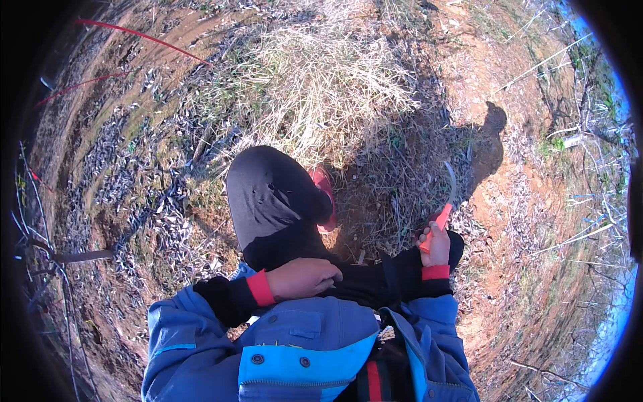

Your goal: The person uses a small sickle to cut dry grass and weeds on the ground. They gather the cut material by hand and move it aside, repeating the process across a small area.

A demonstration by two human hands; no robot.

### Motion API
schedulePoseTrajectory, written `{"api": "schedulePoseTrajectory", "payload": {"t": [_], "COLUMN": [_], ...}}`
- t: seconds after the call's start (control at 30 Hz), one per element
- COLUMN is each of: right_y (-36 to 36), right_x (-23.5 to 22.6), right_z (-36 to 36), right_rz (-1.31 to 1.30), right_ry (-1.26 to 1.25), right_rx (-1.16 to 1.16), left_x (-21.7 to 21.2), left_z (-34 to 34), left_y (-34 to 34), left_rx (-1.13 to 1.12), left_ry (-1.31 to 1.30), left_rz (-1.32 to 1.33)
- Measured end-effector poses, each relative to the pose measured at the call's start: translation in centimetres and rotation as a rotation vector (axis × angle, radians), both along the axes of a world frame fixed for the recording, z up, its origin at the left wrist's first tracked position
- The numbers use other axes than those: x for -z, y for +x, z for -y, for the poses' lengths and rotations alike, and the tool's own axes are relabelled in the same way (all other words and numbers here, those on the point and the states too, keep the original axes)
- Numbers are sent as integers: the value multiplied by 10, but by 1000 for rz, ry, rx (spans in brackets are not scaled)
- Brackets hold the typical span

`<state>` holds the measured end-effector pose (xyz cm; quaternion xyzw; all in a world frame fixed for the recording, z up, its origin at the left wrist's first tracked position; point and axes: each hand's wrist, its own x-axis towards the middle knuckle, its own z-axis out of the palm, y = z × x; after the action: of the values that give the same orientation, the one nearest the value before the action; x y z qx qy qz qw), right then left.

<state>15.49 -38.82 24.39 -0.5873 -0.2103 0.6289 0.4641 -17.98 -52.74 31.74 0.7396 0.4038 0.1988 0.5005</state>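
My right hand (437,242) is wrapped around the orange handle of a pruning saw (439,224), beside my bent right knee. Its narrow, curved silver blade points up and away from me; I cannot make out its teeth. My left hand (305,277) lies across my lap against the black trousers (274,208), with its fingers curled in. The fingertips are partly hidden, and what they hold, if anything, does not show. Past my knees spreads a clump of dry, straw-coloured grass (321,87).
A red boot (323,194) shows beside my raised left knee. Bare twigs (596,208) stand along the right side, and thin branches (63,288) rise at the left. A long red stem (144,40) crosses the upper left. Dry leaves (167,221) cover the reddish soil.
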Motion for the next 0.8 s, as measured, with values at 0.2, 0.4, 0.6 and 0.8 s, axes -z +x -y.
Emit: {"api": "schedulePoseTrajectory", "payload": {"t": [0.2, 0.4, 0.6, 0.8], "right_y": [-41, -58, -44, -24], "right_x": [12, 30, 51, 77], "right_z": [-17, -24, -23, -14], "right_rz": [-58, 17, 56, 112], "right_ry": [-2, -57, -156, -367], "right_rx": [-100, -327, -296, -177], "left_x": [-49, -60, -20, 94], "left_z": [60, 25, -69, -212], "left_y": [-43, -74, -79, -62], "left_rx": [-330, -884, -825, -345], "left_ry": [-131, -17, 26, 144], "left_rz": [-164, -231, -259, -399]}}
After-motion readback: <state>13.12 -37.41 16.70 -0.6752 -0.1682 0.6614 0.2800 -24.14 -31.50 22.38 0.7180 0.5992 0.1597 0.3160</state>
